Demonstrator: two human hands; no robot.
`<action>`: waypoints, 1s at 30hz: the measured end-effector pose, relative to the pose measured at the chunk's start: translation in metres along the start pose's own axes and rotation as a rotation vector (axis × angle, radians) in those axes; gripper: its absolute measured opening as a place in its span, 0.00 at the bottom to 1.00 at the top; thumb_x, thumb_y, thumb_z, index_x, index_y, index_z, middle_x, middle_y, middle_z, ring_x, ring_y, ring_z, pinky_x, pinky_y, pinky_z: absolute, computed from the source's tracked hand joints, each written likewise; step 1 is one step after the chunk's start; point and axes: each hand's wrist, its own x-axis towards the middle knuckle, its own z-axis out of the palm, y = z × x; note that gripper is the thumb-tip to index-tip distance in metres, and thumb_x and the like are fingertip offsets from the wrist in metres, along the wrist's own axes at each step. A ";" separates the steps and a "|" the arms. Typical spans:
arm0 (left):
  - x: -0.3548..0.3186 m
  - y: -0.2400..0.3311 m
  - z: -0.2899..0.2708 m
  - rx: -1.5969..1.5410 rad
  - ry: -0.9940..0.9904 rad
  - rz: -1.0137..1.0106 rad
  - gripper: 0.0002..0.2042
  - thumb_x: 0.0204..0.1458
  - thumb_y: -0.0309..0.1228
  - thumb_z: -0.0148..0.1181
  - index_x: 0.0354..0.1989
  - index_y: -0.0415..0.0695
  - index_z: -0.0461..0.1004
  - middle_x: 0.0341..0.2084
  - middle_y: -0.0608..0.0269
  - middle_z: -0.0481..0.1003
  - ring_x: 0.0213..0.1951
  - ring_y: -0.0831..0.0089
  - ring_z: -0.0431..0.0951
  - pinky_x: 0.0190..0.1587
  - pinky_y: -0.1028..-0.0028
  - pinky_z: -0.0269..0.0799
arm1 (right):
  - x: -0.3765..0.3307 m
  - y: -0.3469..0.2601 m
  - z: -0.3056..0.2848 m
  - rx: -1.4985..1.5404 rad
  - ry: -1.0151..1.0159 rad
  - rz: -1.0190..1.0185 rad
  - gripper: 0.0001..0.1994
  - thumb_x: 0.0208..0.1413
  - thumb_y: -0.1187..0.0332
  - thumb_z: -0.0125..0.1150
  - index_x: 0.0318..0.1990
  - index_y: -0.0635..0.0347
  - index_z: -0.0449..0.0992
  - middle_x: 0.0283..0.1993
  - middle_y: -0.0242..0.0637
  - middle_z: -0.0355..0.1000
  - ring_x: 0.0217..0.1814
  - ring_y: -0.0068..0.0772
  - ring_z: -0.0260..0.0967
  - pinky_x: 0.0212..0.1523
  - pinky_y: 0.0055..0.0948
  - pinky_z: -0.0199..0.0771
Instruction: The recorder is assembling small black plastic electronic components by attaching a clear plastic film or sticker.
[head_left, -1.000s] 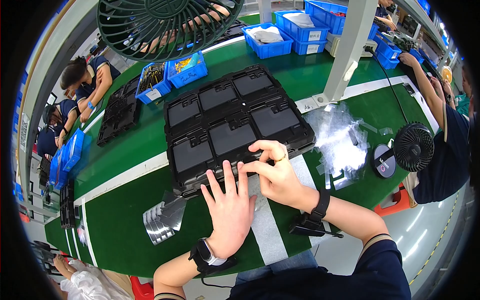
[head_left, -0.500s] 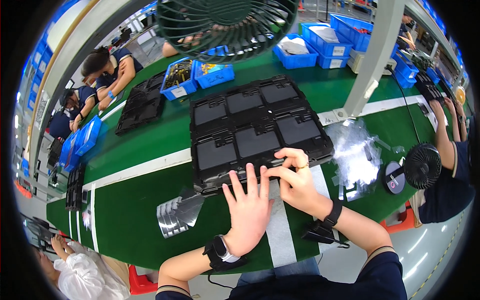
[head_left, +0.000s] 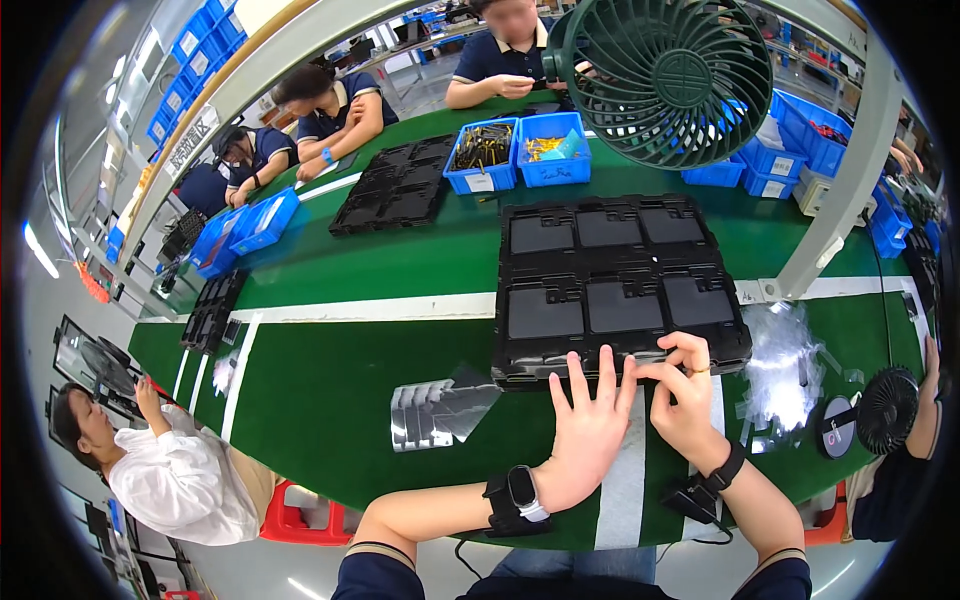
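Note:
A black moulded tray (head_left: 622, 262) with several rectangular compartments, each with a dark grey flat panel in it, lies on the green table. At its near edge my left hand (head_left: 590, 430) has its fingers spread, the fingertips resting on the tray's front rim. Close beside it, my right hand (head_left: 685, 405) is closed in a pinch at the same rim, its index finger by the left hand's fingertips. Whatever is in that pinch, if anything, is too small to make out. Clear plastic film strips (head_left: 440, 412) lie left of my hands.
A shiny pile of clear film (head_left: 780, 365) lies right of the tray, beside a small black fan (head_left: 887, 410). A green fan (head_left: 683, 80) hangs over the far side. Blue bins (head_left: 553, 150) and another black tray (head_left: 392, 185) stand farther back. Co-workers sit around.
The view has swung left, so the tray and my hands appear farther right. Both hands keep nearly the same pose at the tray's front rim.

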 end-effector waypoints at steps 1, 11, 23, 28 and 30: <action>0.000 0.000 0.000 -0.002 -0.003 0.003 0.41 0.39 0.43 0.65 0.63 0.46 0.54 0.59 0.47 0.55 0.57 0.38 0.57 0.51 0.42 0.60 | 0.000 0.000 0.000 -0.001 0.000 -0.005 0.20 0.27 0.87 0.51 0.30 0.53 0.76 0.47 0.35 0.63 0.30 0.27 0.58 0.46 0.31 0.55; 0.001 0.000 -0.001 -0.013 -0.026 0.000 0.40 0.39 0.42 0.64 0.63 0.46 0.53 0.59 0.46 0.54 0.57 0.37 0.56 0.51 0.41 0.59 | 0.001 0.000 0.000 0.031 -0.008 -0.008 0.19 0.29 0.89 0.50 0.29 0.55 0.76 0.46 0.37 0.63 0.31 0.28 0.59 0.41 0.28 0.59; 0.001 0.000 -0.001 -0.012 -0.022 0.000 0.40 0.39 0.42 0.64 0.63 0.46 0.54 0.59 0.47 0.55 0.57 0.38 0.56 0.51 0.42 0.59 | 0.003 -0.004 -0.001 0.073 -0.015 -0.020 0.19 0.31 0.90 0.50 0.31 0.59 0.75 0.46 0.39 0.60 0.28 0.25 0.59 0.31 0.23 0.61; 0.001 0.000 -0.002 -0.009 -0.030 0.004 0.40 0.40 0.42 0.63 0.63 0.46 0.53 0.59 0.46 0.55 0.57 0.37 0.56 0.51 0.42 0.59 | 0.004 -0.004 -0.001 0.069 -0.006 -0.026 0.19 0.30 0.90 0.50 0.31 0.59 0.75 0.46 0.39 0.60 0.28 0.25 0.59 0.30 0.23 0.60; 0.001 0.000 -0.002 -0.008 -0.031 0.006 0.39 0.40 0.42 0.63 0.63 0.46 0.53 0.59 0.46 0.55 0.57 0.37 0.56 0.51 0.42 0.59 | 0.003 -0.002 0.000 0.062 -0.004 -0.034 0.19 0.30 0.90 0.50 0.30 0.59 0.75 0.46 0.38 0.60 0.28 0.25 0.59 0.30 0.23 0.60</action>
